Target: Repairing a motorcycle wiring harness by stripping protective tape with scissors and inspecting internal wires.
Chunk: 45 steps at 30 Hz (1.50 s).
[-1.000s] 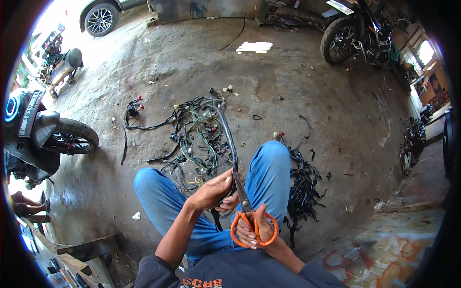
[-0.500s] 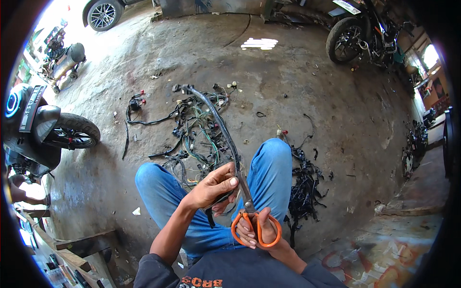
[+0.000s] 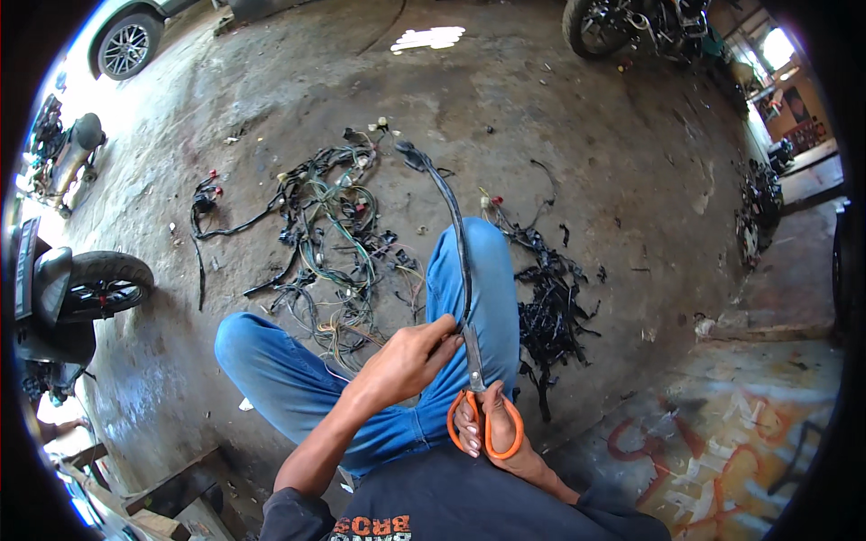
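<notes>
My left hand (image 3: 410, 361) is closed on a black-sheathed wire harness (image 3: 458, 230), which curves up and away over my right knee. Its far end carries a dark connector (image 3: 409, 151). In my right hand (image 3: 505, 437) is a pair of scissors (image 3: 474, 365) with orange handles, my fingers through the loops. The blades point up alongside the harness, close to my left fingertips. They look nearly closed; whether the harness lies between them I cannot tell.
A tangle of wire harness (image 3: 311, 221) with green, white and black wires lies on the concrete floor beyond my knees. Right of my knee is a heap of black scraps (image 3: 550, 311). Motorcycles (image 3: 81, 279) stand at the left and far right (image 3: 600, 27).
My head view has turned to the right. My left hand has turned over, its back now upward, and sits nearer the blades. The harness stands more upright, and the scissors' handles are a little closer together.
</notes>
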{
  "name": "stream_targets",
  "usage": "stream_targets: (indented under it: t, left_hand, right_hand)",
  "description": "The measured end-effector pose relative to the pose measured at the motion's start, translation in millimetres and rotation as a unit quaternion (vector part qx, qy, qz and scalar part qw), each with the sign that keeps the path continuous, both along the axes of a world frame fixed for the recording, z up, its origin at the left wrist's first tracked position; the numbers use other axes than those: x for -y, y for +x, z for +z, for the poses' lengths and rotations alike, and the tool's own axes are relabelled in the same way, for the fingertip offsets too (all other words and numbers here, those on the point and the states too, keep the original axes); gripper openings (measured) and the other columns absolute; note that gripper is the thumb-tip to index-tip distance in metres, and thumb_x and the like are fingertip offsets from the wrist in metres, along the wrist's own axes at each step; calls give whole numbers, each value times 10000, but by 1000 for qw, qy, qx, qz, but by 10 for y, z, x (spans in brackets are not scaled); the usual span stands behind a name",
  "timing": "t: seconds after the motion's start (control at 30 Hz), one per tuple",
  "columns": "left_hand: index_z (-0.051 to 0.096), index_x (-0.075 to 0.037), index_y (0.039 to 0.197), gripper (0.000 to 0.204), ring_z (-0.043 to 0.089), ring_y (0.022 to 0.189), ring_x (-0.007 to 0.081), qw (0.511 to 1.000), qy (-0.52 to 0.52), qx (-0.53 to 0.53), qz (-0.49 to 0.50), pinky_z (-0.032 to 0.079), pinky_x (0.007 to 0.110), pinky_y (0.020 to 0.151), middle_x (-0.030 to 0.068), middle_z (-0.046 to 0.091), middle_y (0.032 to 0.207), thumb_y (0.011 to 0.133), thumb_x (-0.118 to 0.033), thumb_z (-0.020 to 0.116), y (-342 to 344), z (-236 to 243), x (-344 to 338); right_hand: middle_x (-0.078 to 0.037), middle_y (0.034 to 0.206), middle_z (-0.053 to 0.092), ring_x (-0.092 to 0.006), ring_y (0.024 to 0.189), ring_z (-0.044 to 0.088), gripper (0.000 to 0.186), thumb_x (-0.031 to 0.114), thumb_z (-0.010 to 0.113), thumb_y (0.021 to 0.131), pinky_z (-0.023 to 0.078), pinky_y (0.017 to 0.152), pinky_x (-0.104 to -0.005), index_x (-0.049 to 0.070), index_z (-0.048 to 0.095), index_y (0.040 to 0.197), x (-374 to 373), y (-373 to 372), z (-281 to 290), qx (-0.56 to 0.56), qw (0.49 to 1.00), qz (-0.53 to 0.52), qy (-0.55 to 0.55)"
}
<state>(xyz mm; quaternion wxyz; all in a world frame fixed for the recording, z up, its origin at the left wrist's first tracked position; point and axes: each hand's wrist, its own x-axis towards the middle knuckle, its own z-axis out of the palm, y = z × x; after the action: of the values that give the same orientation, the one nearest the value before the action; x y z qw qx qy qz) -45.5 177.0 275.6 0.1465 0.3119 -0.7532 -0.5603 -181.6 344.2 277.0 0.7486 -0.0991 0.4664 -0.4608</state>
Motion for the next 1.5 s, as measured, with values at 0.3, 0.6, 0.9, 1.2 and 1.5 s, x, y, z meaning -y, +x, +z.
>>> stream_targets:
  t: [0.3,0.6,0.9,1.2,1.5]
  left_hand:
    - [479,-29,1014,197,609,837,479,993,-52,101,-14,462,539,704,242,622,852,995,-217,537,-262,-27,-132]
    - [481,-44,1041,174,616,790,457,990,-76,119,6,469,550,685,215,596,834,1007,-213,507,-311,-105,-179]
    - [471,-52,1084,171,622,750,444,984,-104,142,0,485,548,647,197,591,861,1013,-206,493,-307,-108,-207]
    - [459,-54,1086,155,631,735,439,982,-121,142,4,506,537,620,186,580,873,989,-166,506,-321,-93,-254]
    - [456,-27,1140,250,663,671,417,980,-154,126,7,541,512,576,202,578,951,915,-84,550,-301,-156,-300]
  right_hand:
    - [22,596,404,-83,417,380,692,781,388,904,346,388,-234,105,461,773,-75,-99,-264,-9,998,-68,-4]
    - [24,588,388,-77,410,374,701,793,379,891,347,370,-223,107,454,769,55,-122,-314,5,996,-85,15]
    - [21,590,378,-77,428,385,675,733,360,947,331,393,-225,90,436,756,119,-116,-366,-85,994,-71,-26]
    - [17,546,379,-78,407,376,684,737,367,944,305,378,-229,92,436,727,173,-187,-409,-139,988,-61,-35]
    - [26,534,381,-71,395,373,687,746,375,934,301,359,-223,93,471,741,231,-227,-519,-70,994,-70,-55]
